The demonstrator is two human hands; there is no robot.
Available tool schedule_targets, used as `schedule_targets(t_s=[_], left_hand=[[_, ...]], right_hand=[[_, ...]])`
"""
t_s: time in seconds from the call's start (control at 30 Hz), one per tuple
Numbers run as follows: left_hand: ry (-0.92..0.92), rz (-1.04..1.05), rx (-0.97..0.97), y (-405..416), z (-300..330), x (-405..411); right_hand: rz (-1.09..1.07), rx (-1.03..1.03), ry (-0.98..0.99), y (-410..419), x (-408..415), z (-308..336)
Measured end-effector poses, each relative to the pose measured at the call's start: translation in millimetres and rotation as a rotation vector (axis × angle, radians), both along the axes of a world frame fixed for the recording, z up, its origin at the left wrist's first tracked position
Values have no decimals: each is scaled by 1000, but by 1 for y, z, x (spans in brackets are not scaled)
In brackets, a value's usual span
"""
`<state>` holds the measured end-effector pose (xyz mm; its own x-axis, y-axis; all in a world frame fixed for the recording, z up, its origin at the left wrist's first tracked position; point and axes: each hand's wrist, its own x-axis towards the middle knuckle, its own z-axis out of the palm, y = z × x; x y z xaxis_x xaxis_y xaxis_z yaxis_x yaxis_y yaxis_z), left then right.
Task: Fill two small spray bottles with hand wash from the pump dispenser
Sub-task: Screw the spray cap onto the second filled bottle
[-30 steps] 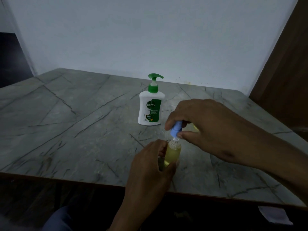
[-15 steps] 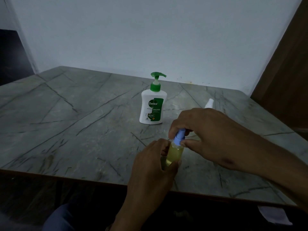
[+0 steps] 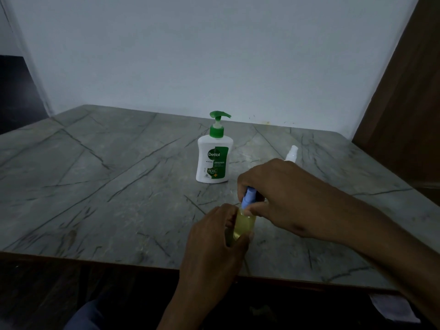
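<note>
A small clear spray bottle [image 3: 244,225] holding yellow liquid stands near the table's front edge. My left hand [image 3: 214,241] grips its body from the left. My right hand [image 3: 283,194] pinches its blue spray cap [image 3: 248,196], which sits on the bottle's neck. Behind them stands the white pump dispenser [image 3: 212,158] with a green pump head, upright and untouched. A second spray bottle [image 3: 292,154] with a white top shows just above my right hand; its body is hidden.
The grey marble-patterned table [image 3: 95,186] reaches back to a pale wall. A brown wooden panel [image 3: 404,103] rises at the right. A pale scrap [image 3: 392,306] lies below the table's front right edge.
The blue cap has come down from above the bottle onto its neck, with my right hand following it. The second bottle's white top has come into view behind my right hand.
</note>
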<state>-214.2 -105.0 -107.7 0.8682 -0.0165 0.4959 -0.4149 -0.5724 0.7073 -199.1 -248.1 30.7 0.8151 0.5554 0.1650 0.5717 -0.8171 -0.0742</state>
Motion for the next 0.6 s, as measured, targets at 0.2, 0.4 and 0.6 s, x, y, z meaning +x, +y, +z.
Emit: schedule_targets(t_s=[0.2, 0.4, 0.6], left_hand=[[-27, 3, 10, 2, 6, -4], [39, 6, 8, 2, 6, -4], [112, 5, -1, 0, 13, -10]], right_hand=[[-15, -95, -100, 7, -2, -4], [-39, -176, -108, 9, -6, 6], [-51, -158, -73, 0, -3, 14]])
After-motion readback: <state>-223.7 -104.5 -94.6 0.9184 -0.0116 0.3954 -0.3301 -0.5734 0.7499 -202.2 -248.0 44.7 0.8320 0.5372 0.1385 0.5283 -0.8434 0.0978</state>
